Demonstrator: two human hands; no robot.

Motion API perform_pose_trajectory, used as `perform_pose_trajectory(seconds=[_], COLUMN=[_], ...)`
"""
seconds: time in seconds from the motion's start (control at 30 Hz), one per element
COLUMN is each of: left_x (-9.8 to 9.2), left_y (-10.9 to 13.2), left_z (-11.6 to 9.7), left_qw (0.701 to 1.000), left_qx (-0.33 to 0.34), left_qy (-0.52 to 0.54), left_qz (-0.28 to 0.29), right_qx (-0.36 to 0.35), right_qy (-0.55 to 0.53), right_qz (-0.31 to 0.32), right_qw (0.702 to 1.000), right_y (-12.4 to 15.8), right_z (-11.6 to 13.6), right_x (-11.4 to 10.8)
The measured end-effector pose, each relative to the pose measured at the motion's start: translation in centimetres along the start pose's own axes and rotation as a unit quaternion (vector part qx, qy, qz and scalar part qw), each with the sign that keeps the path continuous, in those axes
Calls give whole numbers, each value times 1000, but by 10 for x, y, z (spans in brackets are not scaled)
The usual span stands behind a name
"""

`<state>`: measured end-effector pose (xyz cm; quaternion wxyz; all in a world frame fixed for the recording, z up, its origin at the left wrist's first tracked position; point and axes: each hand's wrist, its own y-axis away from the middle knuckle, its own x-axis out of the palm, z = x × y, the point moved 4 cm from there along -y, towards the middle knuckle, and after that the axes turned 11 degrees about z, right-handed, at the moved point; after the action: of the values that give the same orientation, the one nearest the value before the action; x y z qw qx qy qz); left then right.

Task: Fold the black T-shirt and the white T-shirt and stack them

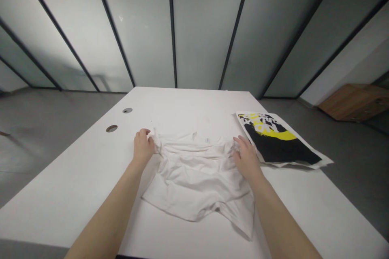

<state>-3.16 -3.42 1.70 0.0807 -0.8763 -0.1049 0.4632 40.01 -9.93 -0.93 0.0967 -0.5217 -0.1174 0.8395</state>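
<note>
A pair of white shorts [194, 178] lies spread on the white table, wrinkled, with the gathered waist at the far side and the leg openings toward me. My left hand [144, 145] is closed on the left end of the waist, its fingers bent around the cloth. At the other end, my right hand [246, 157] grips the waist between thumb and fingers. Part of the held cloth is hidden by the fingers. The lower right leg of the shorts lies beside my right forearm.
A flat package [282, 139] with a black, yellow and white print lies right of my right hand, overhanging the table's right edge. The white table [188, 105] has two round holes at left. Frosted glass panels [200, 28] stand behind; a wooden cabinet [355, 102] is far right.
</note>
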Motion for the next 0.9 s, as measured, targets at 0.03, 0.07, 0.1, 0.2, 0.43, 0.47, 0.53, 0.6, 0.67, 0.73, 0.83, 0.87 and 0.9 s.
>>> perform_pose_trajectory(seconds=[0.03, 0.07, 0.1, 0.2, 0.43, 0.47, 0.53, 0.6, 0.67, 0.73, 0.83, 0.87, 0.9], left_x=[3, 7, 13, 33, 42, 40, 37, 35, 33, 32, 28, 25, 22], left_y=[3, 6, 9, 20, 28, 27, 28, 28, 29, 29, 27, 26, 24], left_z=[-6, -13, -20, -34, -38, -37, -36, -35, -34, -34, -34, -34, -34], left_qw=[999, 996, 992, 971, 950, 947, 935, 928, 927, 927, 932, 937, 944], left_qx=[42, 87, 128, 191, 95, 77, 60, 51, 43, 38, 33, 27, 20], left_qy=[-7, -10, -7, 20, -61, -96, -153, -178, -180, -180, -182, -181, -177], left_qz=[-11, -7, 15, 140, 290, 296, 313, 325, 326, 327, 311, 296, 278], right_qx=[-12, -17, -18, -16, 19, 40, 63, 54, 36, 27, -2, -10, -14], right_qy=[-25, -48, -68, -101, -65, -69, -59, -21, 21, 40, 4, -21, -49], right_qz=[12, 36, 69, 175, 220, 218, 209, 192, 175, 164, 129, 108, 84], right_qw=[1000, 998, 995, 979, 973, 973, 974, 980, 984, 985, 992, 994, 995], right_y=[-1, -1, -2, 0, 8, 9, 11, 11, 11, 9, 5, 3, 2], right_z=[2, 5, 8, 23, 38, 33, 22, 12, 4, 0, 2, 3, 5], right_x=[3, 5, 8, 11, 9, 9, 9, 8, 8, 9, 7, 5, 1])
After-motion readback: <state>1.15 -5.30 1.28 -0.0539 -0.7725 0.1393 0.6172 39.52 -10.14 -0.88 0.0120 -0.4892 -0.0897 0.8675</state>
